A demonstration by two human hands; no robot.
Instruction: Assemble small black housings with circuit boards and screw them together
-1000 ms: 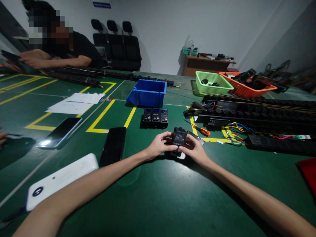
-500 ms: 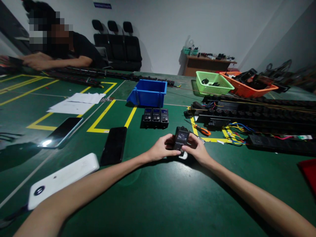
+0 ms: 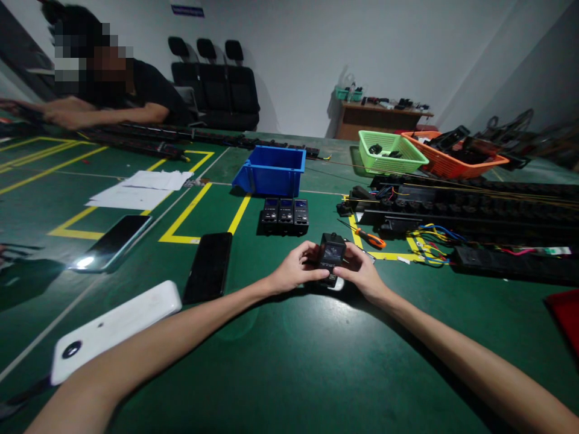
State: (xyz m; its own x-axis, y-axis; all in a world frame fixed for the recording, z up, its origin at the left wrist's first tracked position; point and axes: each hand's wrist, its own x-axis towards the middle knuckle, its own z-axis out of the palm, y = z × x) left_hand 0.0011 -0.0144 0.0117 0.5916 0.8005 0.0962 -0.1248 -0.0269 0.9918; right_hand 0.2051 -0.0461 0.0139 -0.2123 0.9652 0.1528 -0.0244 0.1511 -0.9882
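Both hands hold one small black device (image 3: 333,253) with a square window on its upper face. My left hand (image 3: 296,269) grips its left side, the thumb on the lower edge. On its right side is my right hand (image 3: 363,274), fingers curled round it and thumb at the bottom edge. Something white shows just under the device, mostly hidden. Beyond it, three similar black devices (image 3: 285,216) stand side by side in front of a blue bin (image 3: 277,172).
A black phone (image 3: 208,267), a lit phone (image 3: 113,242) and a white case (image 3: 117,328) lie left. Rightward are an orange screwdriver (image 3: 371,238), black rails with wires (image 3: 452,211), a green basket (image 3: 391,154) and an orange basket (image 3: 456,161). A person (image 3: 149,96) sits far left.
My thumbs have shifted slightly on the lower edge of the device, and the left thumb has drawn back a little. The other person's hands have moved slightly.
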